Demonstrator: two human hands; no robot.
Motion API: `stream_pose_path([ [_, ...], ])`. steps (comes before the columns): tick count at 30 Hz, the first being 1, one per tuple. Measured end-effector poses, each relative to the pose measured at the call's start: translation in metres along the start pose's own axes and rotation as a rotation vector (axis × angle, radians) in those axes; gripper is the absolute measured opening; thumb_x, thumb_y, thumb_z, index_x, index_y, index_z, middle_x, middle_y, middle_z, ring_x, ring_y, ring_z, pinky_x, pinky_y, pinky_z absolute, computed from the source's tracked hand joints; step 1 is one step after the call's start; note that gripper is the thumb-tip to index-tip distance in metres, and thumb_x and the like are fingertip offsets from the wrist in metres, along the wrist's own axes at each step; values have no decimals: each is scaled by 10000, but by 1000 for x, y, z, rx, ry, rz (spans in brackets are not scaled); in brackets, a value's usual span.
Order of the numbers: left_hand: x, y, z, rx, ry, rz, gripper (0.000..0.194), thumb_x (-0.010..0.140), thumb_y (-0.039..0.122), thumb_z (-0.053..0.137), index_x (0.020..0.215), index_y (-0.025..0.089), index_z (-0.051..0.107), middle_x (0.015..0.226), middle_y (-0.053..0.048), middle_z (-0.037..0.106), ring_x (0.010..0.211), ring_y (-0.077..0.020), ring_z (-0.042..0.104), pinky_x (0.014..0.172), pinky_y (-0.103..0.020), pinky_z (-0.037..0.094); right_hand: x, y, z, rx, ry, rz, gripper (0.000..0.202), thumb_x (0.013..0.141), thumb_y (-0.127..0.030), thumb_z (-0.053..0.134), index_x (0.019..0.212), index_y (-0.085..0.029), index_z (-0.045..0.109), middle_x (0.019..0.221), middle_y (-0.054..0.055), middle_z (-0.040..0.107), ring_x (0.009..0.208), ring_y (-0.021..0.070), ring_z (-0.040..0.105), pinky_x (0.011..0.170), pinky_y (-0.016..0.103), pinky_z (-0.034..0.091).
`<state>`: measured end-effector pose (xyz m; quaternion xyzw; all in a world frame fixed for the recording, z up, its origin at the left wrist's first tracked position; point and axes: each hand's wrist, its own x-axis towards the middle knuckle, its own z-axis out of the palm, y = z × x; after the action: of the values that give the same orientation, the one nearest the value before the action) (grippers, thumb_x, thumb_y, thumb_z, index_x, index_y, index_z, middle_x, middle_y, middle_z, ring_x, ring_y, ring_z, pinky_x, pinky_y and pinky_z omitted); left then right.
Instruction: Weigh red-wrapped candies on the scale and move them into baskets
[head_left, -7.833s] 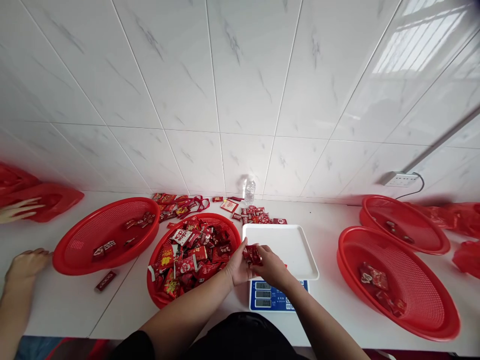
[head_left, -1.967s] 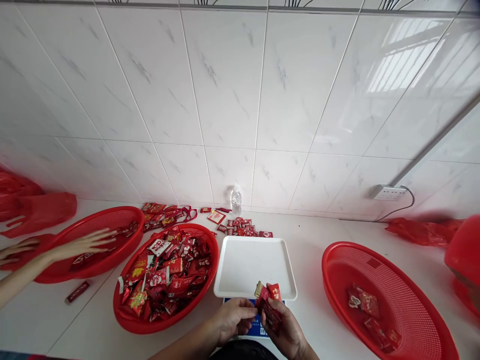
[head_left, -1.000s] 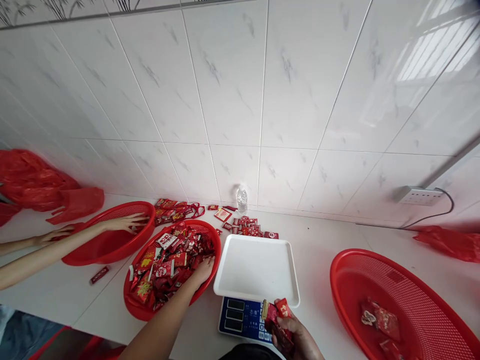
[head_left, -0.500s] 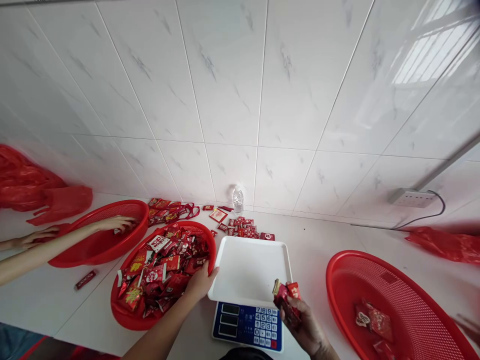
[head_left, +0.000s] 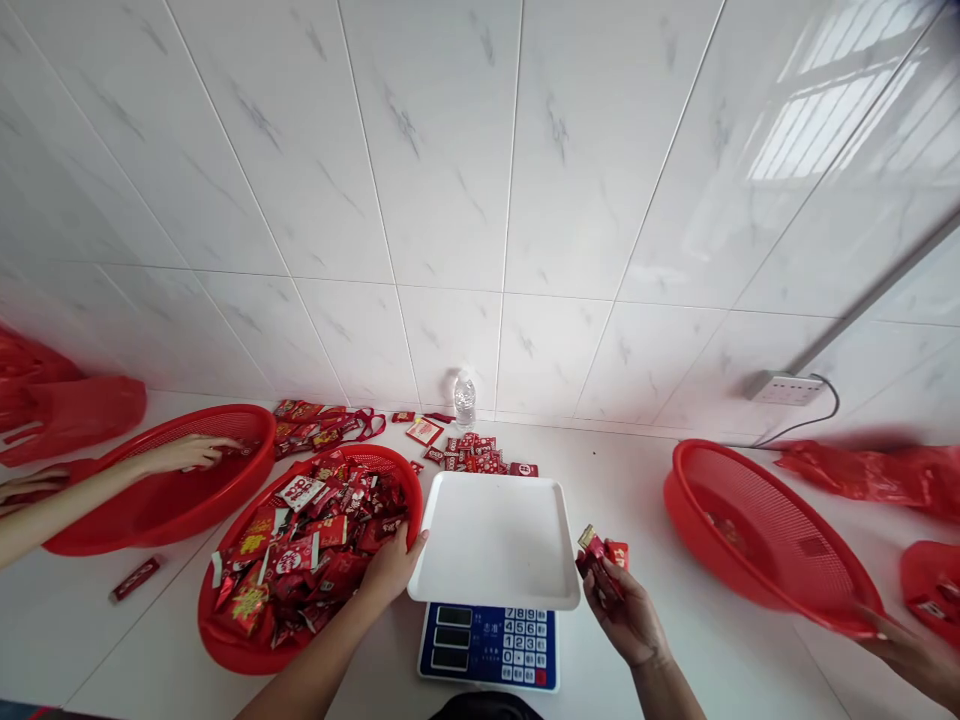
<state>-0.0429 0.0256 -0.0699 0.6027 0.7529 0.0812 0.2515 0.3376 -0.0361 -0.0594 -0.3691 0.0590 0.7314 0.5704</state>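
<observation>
My left hand (head_left: 392,570) is closed over the right rim of a red plastic basket (head_left: 217,655), with the thumb on the outside near the tray's corner. Red snack packets (head_left: 322,550) fill that basket. My right hand (head_left: 626,620) holds a small bunch of red and dark red snack packets (head_left: 600,570), one with a gold end, just right of the tray. Between my hands, the bare white tray (head_left: 495,540) tops a digital scale (head_left: 487,650) with a blue keypad panel.
Another person's hand (head_left: 184,455) reaches into a red basket (head_left: 150,520) at left. At right, another hand (head_left: 904,645) grips a tilted red basket (head_left: 682,510). Behind the tray lie small red packets (head_left: 480,455) and a clear bottle (head_left: 465,400). A power strip (head_left: 784,388) hangs on the wall.
My right hand has moved right, off the tray's edge, still with the packets. The right basket has shifted away and tilted, held by another person's hand. My left hand stays at its rim.
</observation>
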Motion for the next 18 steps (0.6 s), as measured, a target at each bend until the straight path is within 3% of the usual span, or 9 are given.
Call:
stream_pose_path([
  [7, 2, 0, -1, 5, 6, 26, 571, 882, 521, 264, 1231, 101, 432, 1116, -200, 629, 1096, -309, 567, 845, -366, 424, -17, -24, -6, 10, -22, -69, 368, 623, -177, 784, 956, -203, 628, 997, 34, 675, 1004, 163, 616, 766, 231, 540],
  [13, 2, 2, -2, 5, 15, 24, 543, 885, 512, 270, 1214, 116, 441, 1118, -190, 630, 1080, -302, 578, 847, -356, 424, -48, -50, -1, -38, 57, -330, 363, 623, -202, 775, 948, -246, 618, 1014, 15, 652, 921, 170, 633, 701, 282, 566],
  [18, 2, 5, -4, 6, 3, 13, 535, 886, 509, 274, 1224, 123, 428, 1151, -187, 616, 1095, -305, 569, 866, -362, 414, -82, -97, 7, 3, 58, -663, 405, 649, -198, 741, 1015, -310, 610, 1153, 6, 615, 1002, 184, 600, 680, 279, 565],
])
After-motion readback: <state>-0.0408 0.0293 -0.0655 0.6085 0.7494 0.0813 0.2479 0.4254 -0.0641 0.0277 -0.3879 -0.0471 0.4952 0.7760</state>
